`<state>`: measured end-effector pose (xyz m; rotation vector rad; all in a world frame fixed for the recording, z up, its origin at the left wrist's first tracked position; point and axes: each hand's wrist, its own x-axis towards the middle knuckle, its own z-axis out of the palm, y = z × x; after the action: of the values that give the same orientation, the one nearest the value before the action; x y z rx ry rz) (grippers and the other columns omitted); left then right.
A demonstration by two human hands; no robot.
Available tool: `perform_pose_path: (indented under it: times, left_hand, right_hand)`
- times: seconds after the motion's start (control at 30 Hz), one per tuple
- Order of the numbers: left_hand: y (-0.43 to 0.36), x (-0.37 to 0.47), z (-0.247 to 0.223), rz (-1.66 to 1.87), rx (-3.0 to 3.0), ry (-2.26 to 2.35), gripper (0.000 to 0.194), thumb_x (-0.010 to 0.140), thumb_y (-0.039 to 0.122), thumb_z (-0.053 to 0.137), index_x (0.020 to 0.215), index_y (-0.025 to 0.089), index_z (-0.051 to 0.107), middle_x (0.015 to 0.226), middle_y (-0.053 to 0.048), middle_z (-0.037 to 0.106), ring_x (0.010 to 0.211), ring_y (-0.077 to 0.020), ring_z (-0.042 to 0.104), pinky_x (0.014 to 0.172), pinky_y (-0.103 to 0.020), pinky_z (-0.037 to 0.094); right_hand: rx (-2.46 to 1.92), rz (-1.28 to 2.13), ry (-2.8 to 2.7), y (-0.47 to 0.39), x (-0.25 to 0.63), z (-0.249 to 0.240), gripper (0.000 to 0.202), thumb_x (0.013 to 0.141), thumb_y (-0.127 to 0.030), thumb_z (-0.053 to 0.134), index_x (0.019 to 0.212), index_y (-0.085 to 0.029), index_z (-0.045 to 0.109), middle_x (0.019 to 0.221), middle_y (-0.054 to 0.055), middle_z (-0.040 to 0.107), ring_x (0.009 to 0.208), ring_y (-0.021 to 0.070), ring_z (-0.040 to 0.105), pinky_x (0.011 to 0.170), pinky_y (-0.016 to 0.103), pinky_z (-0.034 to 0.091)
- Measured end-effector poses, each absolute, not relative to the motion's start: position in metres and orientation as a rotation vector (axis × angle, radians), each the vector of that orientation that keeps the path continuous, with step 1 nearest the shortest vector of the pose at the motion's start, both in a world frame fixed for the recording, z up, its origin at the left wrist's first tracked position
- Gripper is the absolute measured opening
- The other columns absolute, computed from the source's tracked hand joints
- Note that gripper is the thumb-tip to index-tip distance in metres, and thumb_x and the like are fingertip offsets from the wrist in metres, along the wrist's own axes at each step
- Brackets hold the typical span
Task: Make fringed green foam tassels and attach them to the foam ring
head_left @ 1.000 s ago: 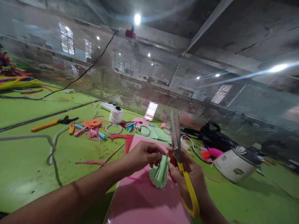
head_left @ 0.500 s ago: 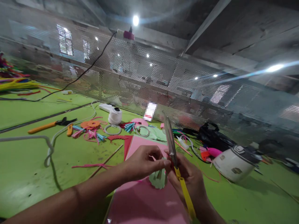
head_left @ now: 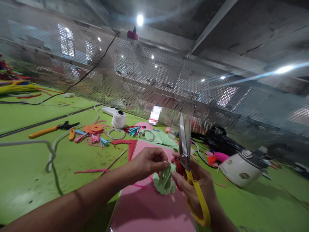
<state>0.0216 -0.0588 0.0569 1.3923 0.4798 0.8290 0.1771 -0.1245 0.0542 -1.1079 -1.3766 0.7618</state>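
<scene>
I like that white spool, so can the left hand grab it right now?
Probably not: the left hand is pinching the green fringed paper. Otherwise, the way to the white spool looks fairly free, past a low ring.

"See any words or numbers to read?"
"Can't read a single one."
"Not even on the white appliance point(head_left: 235, 172)?"
"Bears a dark oval mark point(head_left: 244, 176) on its side and a small patch point(head_left: 229, 162) higher up to the left; too blurred to read."
"And on the bright panel point(head_left: 155, 115), left of the appliance and farther back?"
"Shows white with some red, broken into coarse squares; impossible to read."
</scene>
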Motion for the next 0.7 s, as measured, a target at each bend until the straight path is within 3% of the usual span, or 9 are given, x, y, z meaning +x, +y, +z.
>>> perform_pose_path:
  times: [0.33, 0.5, 0.7]
  left_hand:
    - [-0.0555, 0.0224, 0.055, 0.869, 1.378, 0.5, 0.029, 0.066, 0.035, 0.07, 0.07, 0.014, 0.05, 0.053, 0.004, 0.049, 0.05, -0.0073, 0.045, 0.052, -0.023, 0.036]
    - [-0.0553, 0.0228, 0.0567, 0.908, 1.35, 0.499, 0.025, 0.067, 0.028, 0.068, 0.071, 0.016, 0.047, 0.049, 0.008, 0.042, 0.046, -0.0046, 0.035, 0.048, -0.02, 0.026]
    - [-0.0565, 0.0221, 0.057, 0.916, 1.358, 0.514, 0.024, 0.068, 0.025, 0.066, 0.084, 0.015, 0.05, 0.056, 0.009, 0.04, 0.05, -0.0055, 0.032, 0.05, -0.022, 0.024]
  right_hand:
    - [-1.098, 0.974, -1.33, -0.1255, 0.1787, 0.0654, 0.053, 0.074, -0.032, 0.069, 0.123, -0.025, 0.052, 0.07, -0.003, 0.05, 0.048, 0.0076, 0.041, 0.04, 0.02, 0.037]
    - [-1.118, 0.924, -1.318, -0.1247, 0.1793, 0.0651, 0.047, 0.076, -0.033, 0.066, 0.121, -0.025, 0.054, 0.071, -0.003, 0.05, 0.049, 0.0085, 0.044, 0.042, 0.021, 0.04]
    - [-1.142, 0.882, -1.371, -0.1241, 0.1781, 0.0638, 0.045, 0.075, -0.033, 0.067, 0.117, -0.022, 0.057, 0.067, -0.003, 0.052, 0.049, 0.0093, 0.045, 0.042, 0.021, 0.041]
